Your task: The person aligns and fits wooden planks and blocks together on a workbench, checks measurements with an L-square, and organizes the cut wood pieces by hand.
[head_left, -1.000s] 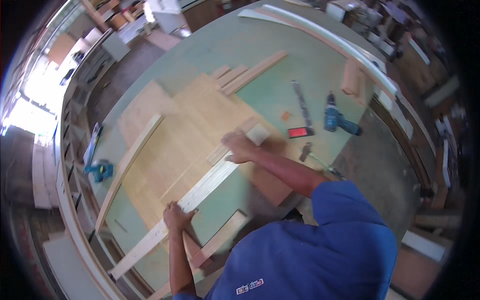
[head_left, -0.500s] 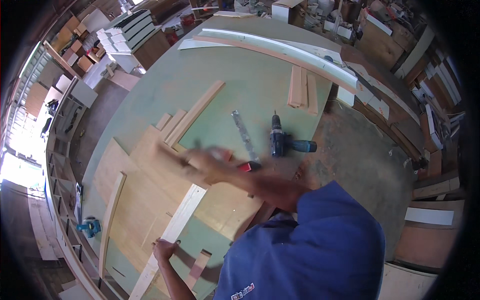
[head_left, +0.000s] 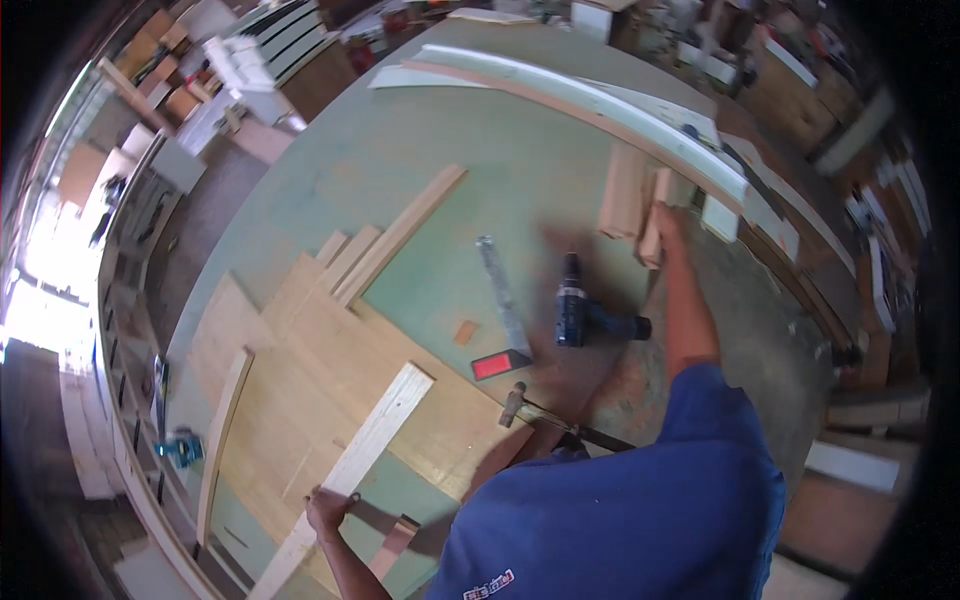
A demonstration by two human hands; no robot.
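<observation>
My left hand [head_left: 328,510] is wrapped round a long pale wooden batten [head_left: 378,430], which lies slantwise over light plywood panels [head_left: 300,400]. At the table's right edge my right hand [head_left: 668,225] grips a short wooden strip [head_left: 652,243], beside a small stack of similar strips [head_left: 622,200]. Left of that arm a cordless drill [head_left: 572,315] lies on the table. A try square with a red-faced handle [head_left: 492,366] and a small wood offcut [head_left: 466,332] lie near the middle. Close to my body is a hammer [head_left: 513,403].
Long white and brown boards [head_left: 580,100] lie along the far side of the green table [head_left: 400,130]. Several wooden strips [head_left: 400,235] rest beyond the panels. A teal power tool [head_left: 180,448] lies at the left, near a curved wooden strip [head_left: 225,440].
My right hand has moved from above the panels, where it was blurred, to the strips at the far right. The hammer and offcut now show. My left hand stays on the batten.
</observation>
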